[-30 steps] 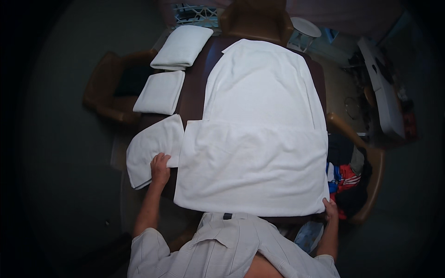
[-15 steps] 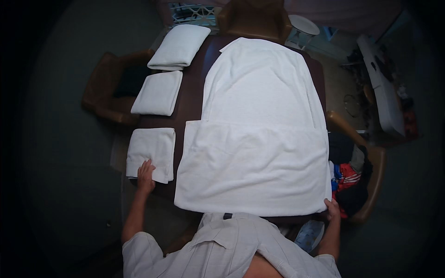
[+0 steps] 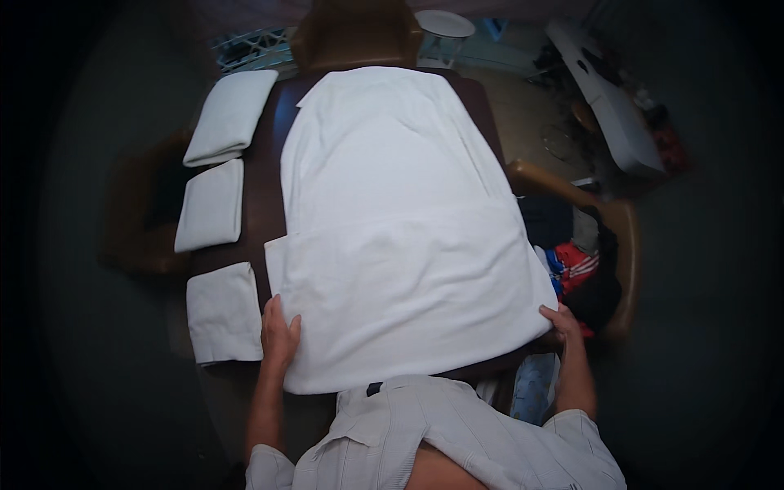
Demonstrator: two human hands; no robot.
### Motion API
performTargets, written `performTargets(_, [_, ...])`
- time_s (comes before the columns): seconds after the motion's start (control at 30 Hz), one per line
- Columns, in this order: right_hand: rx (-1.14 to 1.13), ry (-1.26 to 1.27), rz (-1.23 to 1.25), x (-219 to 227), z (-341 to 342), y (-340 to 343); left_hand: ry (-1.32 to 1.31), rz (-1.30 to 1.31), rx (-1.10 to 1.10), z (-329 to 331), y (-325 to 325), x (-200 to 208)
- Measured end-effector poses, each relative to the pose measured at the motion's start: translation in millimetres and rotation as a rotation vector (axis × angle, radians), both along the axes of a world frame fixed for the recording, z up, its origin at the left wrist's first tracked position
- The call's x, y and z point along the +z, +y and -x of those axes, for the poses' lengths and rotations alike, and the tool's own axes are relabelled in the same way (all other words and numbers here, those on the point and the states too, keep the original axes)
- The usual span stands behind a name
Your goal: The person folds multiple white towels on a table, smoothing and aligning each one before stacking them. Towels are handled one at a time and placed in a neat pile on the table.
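Observation:
A large white towel [image 3: 408, 302] lies across the near half of a dark brown padded table, over another white towel [image 3: 367, 163] that reaches to the far end. At its right near corner, my right hand [image 3: 563, 320] is closed on the towel's edge, thumb on top. Against the left edge is my left hand [image 3: 279, 333], fingers stretched forward and thumb apart. Close beside that hand lies a folded white towel [image 3: 224, 314], the nearest of three in a column along the table's left side. The middle folded towel [image 3: 210, 206] and the far folded towel [image 3: 233, 117] are beyond reach of either hand.
Brown armchairs stand at the far end [image 3: 355, 37], at the left [image 3: 139, 212] and at the right [image 3: 625, 261]. Dark and red clothes [image 3: 576, 265] fill the right chair. Behind are a round white side table [image 3: 445, 24] and a long white-topped piece [image 3: 608, 102].
My left hand has left the nearest folded towel and moved right to the large towel's left edge. My right hand stays at the towel's right corner. The whole view has shifted.

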State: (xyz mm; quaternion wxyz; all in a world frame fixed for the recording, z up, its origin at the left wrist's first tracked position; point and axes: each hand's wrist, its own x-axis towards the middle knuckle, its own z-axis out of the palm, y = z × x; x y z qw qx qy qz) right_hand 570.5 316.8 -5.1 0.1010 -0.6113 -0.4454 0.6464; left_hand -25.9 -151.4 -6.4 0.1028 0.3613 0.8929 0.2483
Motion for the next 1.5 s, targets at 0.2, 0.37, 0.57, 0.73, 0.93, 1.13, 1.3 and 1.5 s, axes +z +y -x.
performTargets(0.2, [-0.149,0.107,0.054,-3.8,-23.5,-20.7,-0.011,0.076,0.14,11.4,28.8,-35.4])
performTargets(0.37, [0.13,-0.486,-0.081,-1.4,-10.9,-7.6,-0.004,0.181,0.134,40.8,32.1,-32.9])
performTargets(0.57, [0.11,-0.319,-0.835,-17.3,117.8,54.2,0.08,0.091,0.12,165.0,106.8,-92.1])
performTargets(0.73, [0.195,-0.235,-1.114,0.7,246.2,78.8,0.007,0.224,0.37,139.7,206.3,-32.0])
performTargets(0.93, [0.192,-0.563,-1.167,6.4,326.0,103.0,-0.144,0.108,0.326,157.8,220.8,-22.8])
performTargets(1.13, [0.311,-0.78,-0.725,19.4,335.0,153.4,0.066,-0.274,0.402,193.7,202.1,-37.9])
performTargets(1.3, [0.173,-0.604,-0.724,9.9,323.4,169.4,0.222,-0.243,0.316,208.7,197.4,-36.1])
performTargets(1.5, [-0.008,-0.512,-0.887,-15.7,304.3,185.2,0.179,-0.209,0.354,228.0,169.8,-43.4])
